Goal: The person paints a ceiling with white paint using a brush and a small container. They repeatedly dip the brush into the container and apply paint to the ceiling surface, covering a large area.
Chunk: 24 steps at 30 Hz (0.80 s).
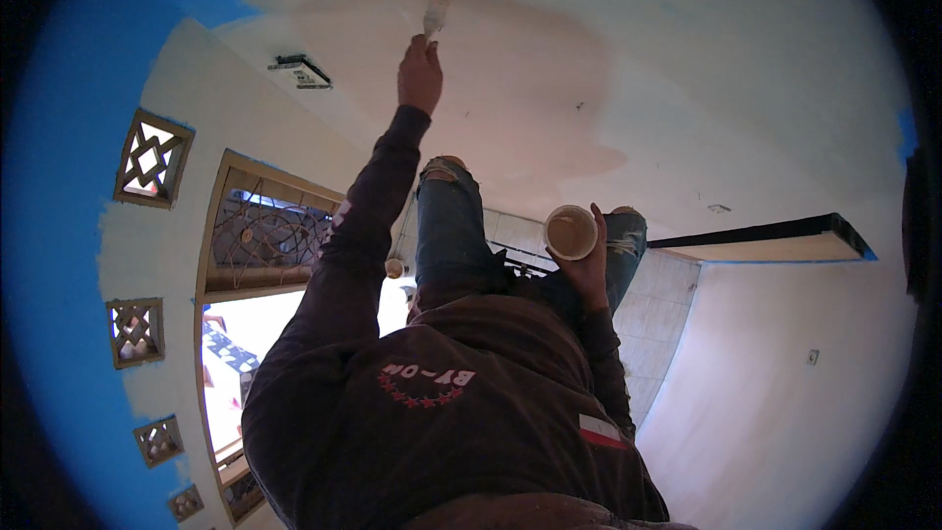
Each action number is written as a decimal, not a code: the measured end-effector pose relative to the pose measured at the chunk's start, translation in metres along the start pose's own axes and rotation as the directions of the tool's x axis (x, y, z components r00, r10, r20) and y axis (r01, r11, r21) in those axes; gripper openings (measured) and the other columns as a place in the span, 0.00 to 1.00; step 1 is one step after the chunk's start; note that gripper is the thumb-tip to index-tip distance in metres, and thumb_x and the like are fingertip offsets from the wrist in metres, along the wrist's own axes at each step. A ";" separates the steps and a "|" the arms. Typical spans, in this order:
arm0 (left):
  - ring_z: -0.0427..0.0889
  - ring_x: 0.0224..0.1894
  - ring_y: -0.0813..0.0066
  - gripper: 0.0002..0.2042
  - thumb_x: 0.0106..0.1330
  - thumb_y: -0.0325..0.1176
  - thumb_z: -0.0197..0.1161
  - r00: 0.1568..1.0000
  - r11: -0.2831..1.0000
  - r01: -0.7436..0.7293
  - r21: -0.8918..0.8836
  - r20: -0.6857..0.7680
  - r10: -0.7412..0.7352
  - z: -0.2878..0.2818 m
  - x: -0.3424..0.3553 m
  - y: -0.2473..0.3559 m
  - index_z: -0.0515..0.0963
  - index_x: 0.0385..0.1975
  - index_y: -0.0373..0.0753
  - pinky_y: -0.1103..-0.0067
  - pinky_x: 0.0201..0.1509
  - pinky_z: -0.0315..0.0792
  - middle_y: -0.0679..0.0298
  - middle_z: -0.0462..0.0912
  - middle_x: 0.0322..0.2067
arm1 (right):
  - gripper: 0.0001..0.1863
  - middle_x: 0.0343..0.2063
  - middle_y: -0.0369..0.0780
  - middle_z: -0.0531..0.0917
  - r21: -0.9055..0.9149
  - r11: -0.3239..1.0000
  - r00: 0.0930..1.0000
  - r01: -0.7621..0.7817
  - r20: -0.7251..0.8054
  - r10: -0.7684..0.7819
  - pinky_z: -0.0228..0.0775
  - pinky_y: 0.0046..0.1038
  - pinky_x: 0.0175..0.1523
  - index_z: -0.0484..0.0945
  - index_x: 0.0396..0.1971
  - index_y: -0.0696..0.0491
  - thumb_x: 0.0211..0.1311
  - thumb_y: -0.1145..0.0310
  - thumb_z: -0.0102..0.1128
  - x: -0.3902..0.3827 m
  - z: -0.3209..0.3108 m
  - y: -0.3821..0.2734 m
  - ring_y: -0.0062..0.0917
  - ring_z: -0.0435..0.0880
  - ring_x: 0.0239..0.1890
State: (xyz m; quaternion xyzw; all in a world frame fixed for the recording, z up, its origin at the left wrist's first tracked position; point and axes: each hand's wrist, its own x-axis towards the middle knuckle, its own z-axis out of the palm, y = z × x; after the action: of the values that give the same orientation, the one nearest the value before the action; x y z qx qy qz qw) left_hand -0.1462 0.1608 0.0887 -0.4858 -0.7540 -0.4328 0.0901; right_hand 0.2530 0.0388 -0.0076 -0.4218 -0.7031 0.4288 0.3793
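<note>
My left hand (420, 80) stretches far forward, its fingers closed round the handle of a flat paintbrush (439, 6). The brush head lies against the pale wall (530, 69), at the edge of a darker, pinkish patch. Nearer to my body, my right hand (591, 280) grips a round, light-coloured tub (571, 233) from its right side. Beige-brown paint or a similar coating shows inside the tub, its opening turned up towards me.
A dark-framed switch or socket box (302, 72) sits on the wall to the left. Beyond it are a wooden-framed opening (211, 236) and several lattice vents (154, 159). A dark-edged shelf (775, 236) juts out at right. Tiled floor (648, 319) lies below my legs.
</note>
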 end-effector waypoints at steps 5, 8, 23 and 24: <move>0.80 0.39 0.38 0.09 0.74 0.35 0.52 0.998 0.998 0.067 0.021 0.019 -0.068 0.046 -0.028 -0.004 0.68 0.43 0.35 0.52 0.40 0.75 0.43 0.80 0.36 | 0.58 0.59 0.45 0.71 -0.049 0.997 0.997 0.055 -0.042 -0.057 0.69 0.35 0.65 0.50 0.72 0.54 0.43 0.71 0.82 -0.001 -0.002 0.004 0.32 0.74 0.61; 0.80 0.38 0.39 0.10 0.75 0.36 0.51 0.991 0.992 0.112 0.055 0.074 -0.116 0.063 -0.048 -0.015 0.68 0.44 0.35 0.51 0.40 0.75 0.44 0.80 0.35 | 0.58 0.60 0.45 0.70 -0.109 0.992 0.998 0.058 -0.026 -0.061 0.70 0.35 0.65 0.50 0.71 0.55 0.43 0.71 0.81 -0.001 -0.001 0.011 0.32 0.73 0.62; 0.86 0.43 0.51 0.13 0.69 0.38 0.57 0.713 0.870 -0.099 0.483 0.644 -0.277 0.104 -0.082 -0.123 0.81 0.39 0.33 0.60 0.48 0.80 0.45 0.85 0.38 | 0.51 0.66 0.44 0.63 -0.126 0.988 0.995 0.093 0.034 -0.089 0.71 0.34 0.64 0.58 0.67 0.57 0.44 0.70 0.82 0.001 -0.001 0.007 0.32 0.74 0.61; 0.86 0.43 0.50 0.13 0.69 0.38 0.57 0.739 0.877 -0.095 0.472 0.624 -0.256 0.110 -0.075 -0.121 0.81 0.38 0.33 0.60 0.48 0.80 0.45 0.85 0.38 | 0.50 0.67 0.44 0.62 -0.096 0.993 0.997 0.070 0.039 -0.066 0.70 0.34 0.65 0.59 0.67 0.57 0.43 0.69 0.82 0.001 -0.002 0.009 0.33 0.74 0.61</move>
State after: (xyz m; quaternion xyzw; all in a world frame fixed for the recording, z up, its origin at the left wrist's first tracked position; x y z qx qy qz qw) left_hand -0.1748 0.1748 -0.0885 -0.5366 -0.8383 -0.0350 -0.0901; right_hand 0.2566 0.0422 -0.0148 -0.4080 -0.7438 0.3882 0.3601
